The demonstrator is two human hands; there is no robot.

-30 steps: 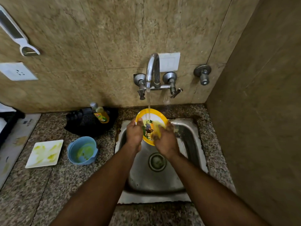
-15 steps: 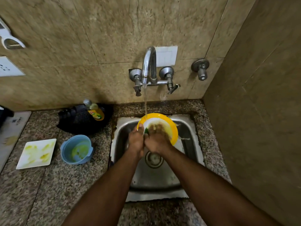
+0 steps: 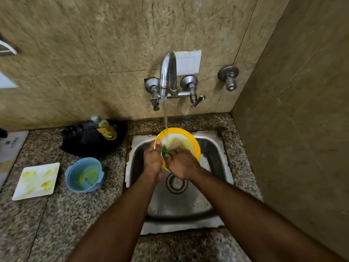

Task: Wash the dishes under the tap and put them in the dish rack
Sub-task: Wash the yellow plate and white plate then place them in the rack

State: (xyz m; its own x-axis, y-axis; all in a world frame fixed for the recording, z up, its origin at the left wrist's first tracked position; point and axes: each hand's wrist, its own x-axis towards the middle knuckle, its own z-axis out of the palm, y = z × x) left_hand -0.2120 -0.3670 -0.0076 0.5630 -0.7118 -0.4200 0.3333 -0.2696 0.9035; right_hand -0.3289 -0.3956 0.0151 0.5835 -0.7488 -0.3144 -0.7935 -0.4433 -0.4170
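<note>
While water is running from the tap, the lines below are going from largest to smallest.

Countertop: speckled granite countertop [image 3: 56,220] is surrounding the basin and carrying the unwashed dishes on the left.
Sink: steel sink [image 3: 217,154] is sitting below the tap, its drain showing between the forearms.
Black pan: a dark pan [image 3: 85,146] is lying by the wall; its outline is hard to make out.
Tap: chrome tap [image 3: 168,72] is pouring a thin stream onto the plate's far rim.
Yellow plate: yellow plate [image 3: 192,142] is being held tilted over the sink, its pale centre looking smeared brownish and blurred under the water; its near part is hidden by both hands.
White square plate: white square plate [image 3: 36,180] is lying flat, streaked yellow-green.
Blue bowl: blue bowl [image 3: 85,174] is standing just beside it, green residue inside.
Left hand: left hand [image 3: 153,159] is gripping the plate's left rim, thumb on top.
Right hand: right hand [image 3: 181,163] is pressing a green scrubber [image 3: 164,150] on the plate, fingers curled around it; the fingertips are blurred.
Soap bottle: dish soap bottle [image 3: 104,129] is leaning over the pan.
</note>
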